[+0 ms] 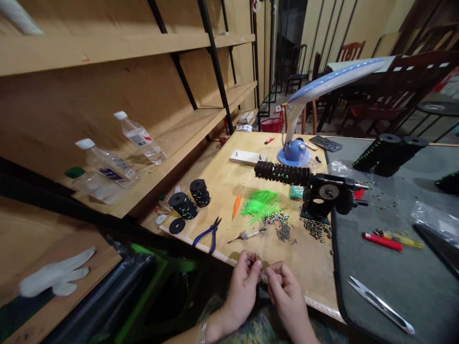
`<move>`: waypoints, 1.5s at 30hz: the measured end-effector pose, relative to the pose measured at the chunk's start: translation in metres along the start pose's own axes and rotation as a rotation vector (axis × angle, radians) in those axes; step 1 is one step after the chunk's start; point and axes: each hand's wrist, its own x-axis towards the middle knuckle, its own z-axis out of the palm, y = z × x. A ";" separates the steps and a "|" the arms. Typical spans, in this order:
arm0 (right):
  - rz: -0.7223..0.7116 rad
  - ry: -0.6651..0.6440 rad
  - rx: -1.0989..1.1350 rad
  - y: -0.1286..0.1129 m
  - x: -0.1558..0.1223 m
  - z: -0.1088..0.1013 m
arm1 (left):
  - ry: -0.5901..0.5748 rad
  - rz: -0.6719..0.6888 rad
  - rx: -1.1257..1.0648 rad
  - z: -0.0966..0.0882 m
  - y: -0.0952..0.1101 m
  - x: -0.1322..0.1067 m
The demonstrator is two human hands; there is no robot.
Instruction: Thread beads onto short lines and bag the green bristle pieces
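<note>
My left hand (pixel 246 274) and my right hand (pixel 285 285) are close together at the table's front edge. Each has thumb and forefinger pinched, and what they hold is too small to make out. Just beyond them lies a thin rod-like tool with a pale wrapped middle (pixel 247 235). Small multicoloured beads (pixel 275 219), a heap of tiny grey metal pieces (pixel 283 232) and bright green thin strands (pixel 263 203) are spread behind it. Blue-handled pliers (pixel 208 235) rest open to the left.
A black hand-cranked winder (pixel 315 188) stands behind the beads, near a blue desk lamp (pixel 294 152). Black spools (pixel 183 205) sit at left, with an orange tool (pixel 236 206) nearby. Thread snips (pixel 382 306) and a red-handled tool (pixel 383 241) lie on the grey mat (pixel 366 263).
</note>
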 end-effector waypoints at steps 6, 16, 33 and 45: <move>-0.046 0.039 -0.062 0.001 0.002 -0.003 | 0.005 0.104 0.147 -0.002 -0.001 -0.002; -0.030 0.065 -0.064 -0.001 0.002 -0.005 | -0.056 0.157 0.245 -0.001 0.003 -0.008; 0.083 0.090 0.121 -0.004 0.006 -0.011 | -0.149 -0.021 0.058 0.001 0.010 -0.005; 0.027 -0.007 0.162 0.005 0.000 -0.016 | -0.235 -0.047 0.098 -0.003 0.021 -0.008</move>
